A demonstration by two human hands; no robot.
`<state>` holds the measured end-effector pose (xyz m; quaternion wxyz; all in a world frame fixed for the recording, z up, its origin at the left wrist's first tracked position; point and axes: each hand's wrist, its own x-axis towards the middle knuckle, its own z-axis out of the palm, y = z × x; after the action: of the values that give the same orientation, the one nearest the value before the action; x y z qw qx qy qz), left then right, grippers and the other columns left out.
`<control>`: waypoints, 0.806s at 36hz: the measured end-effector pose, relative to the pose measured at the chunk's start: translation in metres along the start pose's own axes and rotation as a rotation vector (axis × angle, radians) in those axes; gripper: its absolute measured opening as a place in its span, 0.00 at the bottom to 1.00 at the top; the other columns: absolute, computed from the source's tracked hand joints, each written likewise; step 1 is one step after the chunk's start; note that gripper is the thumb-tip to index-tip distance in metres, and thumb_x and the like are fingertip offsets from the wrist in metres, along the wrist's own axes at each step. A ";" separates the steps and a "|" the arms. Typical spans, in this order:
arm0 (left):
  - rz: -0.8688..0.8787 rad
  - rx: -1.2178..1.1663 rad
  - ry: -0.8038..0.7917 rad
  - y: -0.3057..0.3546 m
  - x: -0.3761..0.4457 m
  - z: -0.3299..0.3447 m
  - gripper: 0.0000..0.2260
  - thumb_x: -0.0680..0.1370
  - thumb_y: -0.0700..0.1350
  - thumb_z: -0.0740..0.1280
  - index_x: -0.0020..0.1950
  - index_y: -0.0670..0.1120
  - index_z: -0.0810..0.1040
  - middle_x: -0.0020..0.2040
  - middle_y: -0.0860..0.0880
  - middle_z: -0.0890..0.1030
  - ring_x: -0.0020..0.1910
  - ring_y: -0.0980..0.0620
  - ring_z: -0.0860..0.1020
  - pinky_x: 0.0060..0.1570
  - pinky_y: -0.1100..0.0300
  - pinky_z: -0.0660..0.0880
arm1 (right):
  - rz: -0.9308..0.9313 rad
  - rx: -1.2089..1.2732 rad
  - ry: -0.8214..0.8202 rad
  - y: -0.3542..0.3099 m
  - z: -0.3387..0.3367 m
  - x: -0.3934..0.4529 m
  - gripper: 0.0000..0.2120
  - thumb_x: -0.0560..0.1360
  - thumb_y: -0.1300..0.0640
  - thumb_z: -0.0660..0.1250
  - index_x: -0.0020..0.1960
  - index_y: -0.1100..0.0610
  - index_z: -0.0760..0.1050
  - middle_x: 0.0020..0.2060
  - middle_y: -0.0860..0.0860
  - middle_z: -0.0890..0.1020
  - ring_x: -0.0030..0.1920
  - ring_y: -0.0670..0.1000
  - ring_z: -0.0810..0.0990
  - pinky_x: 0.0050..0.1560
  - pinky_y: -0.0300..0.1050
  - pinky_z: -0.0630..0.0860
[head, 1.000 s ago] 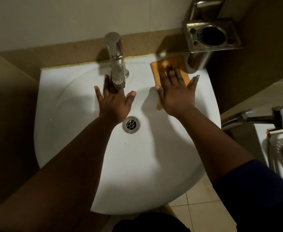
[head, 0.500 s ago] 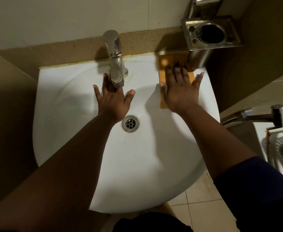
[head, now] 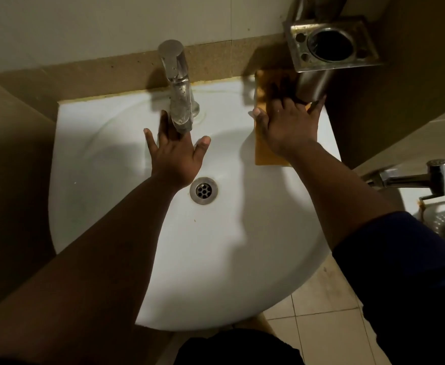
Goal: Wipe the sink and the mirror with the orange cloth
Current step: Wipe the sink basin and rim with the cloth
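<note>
Right hand [head: 288,127] presses the orange cloth [head: 265,156] flat, fingers spread, on the sink [head: 216,259] rim at two o'clock, under the metal holder [head: 329,43]. Left hand [head: 175,156] rests splayed and released below the tap [head: 179,88].

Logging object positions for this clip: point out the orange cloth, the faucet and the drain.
orange cloth [head: 267,157]: head view, on its near corner below the right wrist.
faucet [head: 179,96]: head view, on the middle of the metal spout.
drain [head: 203,191]: head view, on the centre of the strainer.
</note>
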<state>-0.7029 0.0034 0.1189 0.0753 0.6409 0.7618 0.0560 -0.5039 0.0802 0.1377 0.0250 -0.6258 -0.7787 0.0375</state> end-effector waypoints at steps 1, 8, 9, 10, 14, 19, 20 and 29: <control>0.001 0.002 -0.001 0.000 0.000 0.000 0.30 0.81 0.57 0.49 0.77 0.43 0.44 0.78 0.43 0.45 0.77 0.43 0.44 0.70 0.39 0.37 | 0.003 -0.004 -0.007 0.001 -0.001 0.000 0.26 0.81 0.42 0.45 0.62 0.60 0.70 0.61 0.57 0.75 0.65 0.60 0.70 0.68 0.72 0.41; 0.007 0.002 -0.006 -0.002 0.000 0.000 0.30 0.81 0.57 0.49 0.77 0.44 0.42 0.78 0.44 0.45 0.77 0.43 0.43 0.70 0.39 0.37 | 0.107 -0.008 -0.014 0.004 0.001 -0.004 0.27 0.81 0.42 0.44 0.65 0.61 0.68 0.65 0.57 0.73 0.70 0.59 0.63 0.66 0.74 0.43; 0.009 0.005 -0.005 -0.002 0.000 0.000 0.30 0.81 0.57 0.48 0.77 0.44 0.42 0.78 0.44 0.45 0.77 0.43 0.43 0.70 0.40 0.37 | 0.119 -0.010 -0.017 0.005 0.002 -0.005 0.27 0.81 0.42 0.44 0.64 0.61 0.68 0.64 0.58 0.73 0.70 0.59 0.63 0.66 0.74 0.43; 0.009 0.006 -0.005 -0.003 0.000 0.001 0.30 0.81 0.57 0.48 0.77 0.44 0.42 0.78 0.43 0.45 0.77 0.43 0.43 0.70 0.40 0.37 | 0.129 -0.007 -0.020 0.005 0.002 -0.005 0.27 0.81 0.42 0.44 0.64 0.61 0.68 0.64 0.58 0.74 0.70 0.59 0.63 0.66 0.74 0.43; 0.017 -0.002 0.001 -0.004 0.000 0.002 0.31 0.80 0.58 0.48 0.77 0.44 0.41 0.78 0.43 0.45 0.76 0.43 0.42 0.70 0.40 0.36 | 0.155 -0.010 -0.034 0.007 0.002 -0.004 0.27 0.81 0.42 0.44 0.65 0.60 0.68 0.64 0.60 0.74 0.71 0.60 0.61 0.67 0.73 0.43; 0.019 0.004 0.006 -0.002 0.000 0.002 0.31 0.80 0.58 0.48 0.77 0.44 0.42 0.78 0.43 0.45 0.76 0.43 0.42 0.70 0.40 0.36 | 0.169 -0.015 -0.030 0.012 0.000 -0.009 0.26 0.82 0.43 0.44 0.66 0.60 0.67 0.67 0.61 0.70 0.72 0.60 0.59 0.67 0.73 0.44; 0.014 0.005 0.004 -0.002 0.000 0.001 0.31 0.80 0.58 0.48 0.77 0.44 0.41 0.78 0.43 0.45 0.76 0.43 0.42 0.70 0.40 0.36 | 0.173 -0.016 -0.028 0.014 0.000 -0.011 0.26 0.82 0.44 0.44 0.67 0.60 0.66 0.68 0.60 0.68 0.73 0.59 0.58 0.67 0.74 0.44; 0.003 0.003 -0.029 0.000 0.001 -0.002 0.32 0.80 0.59 0.47 0.76 0.44 0.40 0.78 0.43 0.43 0.76 0.43 0.41 0.70 0.39 0.36 | 0.203 0.029 -0.042 0.036 0.006 -0.042 0.29 0.81 0.43 0.45 0.78 0.54 0.44 0.77 0.54 0.46 0.77 0.53 0.44 0.67 0.74 0.42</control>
<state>-0.7038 0.0046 0.1205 0.0851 0.6430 0.7598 0.0458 -0.4605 0.0464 0.1292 0.0140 -0.7001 -0.7110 0.0643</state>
